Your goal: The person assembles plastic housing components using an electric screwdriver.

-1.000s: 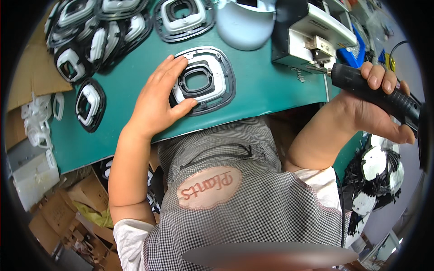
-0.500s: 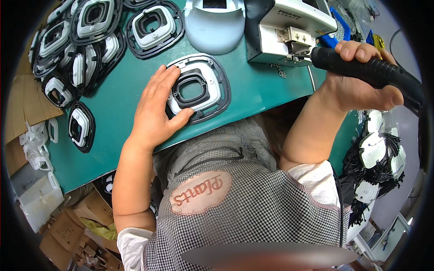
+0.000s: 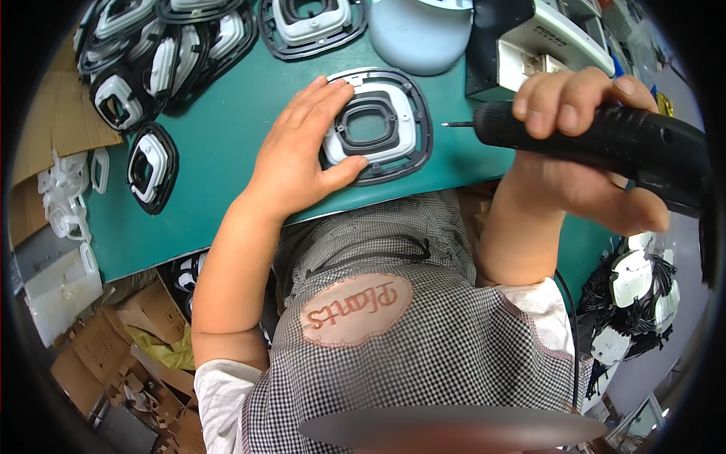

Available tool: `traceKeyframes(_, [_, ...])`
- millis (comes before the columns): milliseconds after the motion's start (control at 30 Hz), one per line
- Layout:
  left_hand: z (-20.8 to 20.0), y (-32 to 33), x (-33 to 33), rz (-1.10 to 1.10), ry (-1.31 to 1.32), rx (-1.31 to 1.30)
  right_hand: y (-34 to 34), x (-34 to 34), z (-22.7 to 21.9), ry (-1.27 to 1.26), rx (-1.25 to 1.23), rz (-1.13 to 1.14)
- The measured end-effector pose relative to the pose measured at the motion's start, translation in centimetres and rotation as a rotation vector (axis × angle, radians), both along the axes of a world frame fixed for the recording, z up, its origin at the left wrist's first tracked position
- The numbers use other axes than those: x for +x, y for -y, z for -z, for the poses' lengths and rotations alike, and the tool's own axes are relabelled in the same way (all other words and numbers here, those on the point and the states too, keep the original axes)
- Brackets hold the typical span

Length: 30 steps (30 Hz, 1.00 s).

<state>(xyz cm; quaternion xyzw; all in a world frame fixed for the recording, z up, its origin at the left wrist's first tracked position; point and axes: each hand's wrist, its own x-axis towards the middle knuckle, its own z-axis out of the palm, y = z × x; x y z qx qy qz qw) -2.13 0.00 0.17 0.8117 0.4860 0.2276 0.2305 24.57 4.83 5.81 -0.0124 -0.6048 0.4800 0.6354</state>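
The left grip, a bare hand, lies with fingers spread over the left side of a square frame with rounded corners; its thumb is at the lower left part and its fingertips are at the upper left part, so it is pressing there and not clenched. This frame, a white ring inside a dark grey border, lies flat on the green table, near the edge which is closest to the person. The right grip is closed firmly around a black power screwdriver, which is held almost level and points to the left. Its thin metal bit is seen just beside the right border of the frame, apart from it; the tip is too small to tell whether it carries a screw. Behind the frame there are another similar frame and a pale blue-grey curved shell, and to the right of the shell stands a white and black machine, partly covered by the right grip. At the far left a heap of frames is piled, with one single frame near it.
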Motion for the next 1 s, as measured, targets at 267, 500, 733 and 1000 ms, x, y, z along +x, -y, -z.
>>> traceKeyframes(267, [0.6, 0.2, -0.4, -0.01, 0.037, 0.02, -0.7, -4.1, 1.7, 0.01, -0.018, -0.005])
traceKeyframes(500, [0.5, 0.0, -0.5, -0.009, 0.043, 0.028, -1.8, -5.0, 2.5, 0.02, -0.008, 0.0])
traceKeyframes(733, [0.2, 0.1, -0.1, 0.003, 0.034, 0.035, -2.2, -5.3, 2.2, 0.12, -0.038, -0.148])
traceKeyframes(1000, [0.0, 0.1, 0.5, 0.016, 0.047, 0.017, -1.4, -2.3, 1.9, -0.105, -0.13, 0.063])
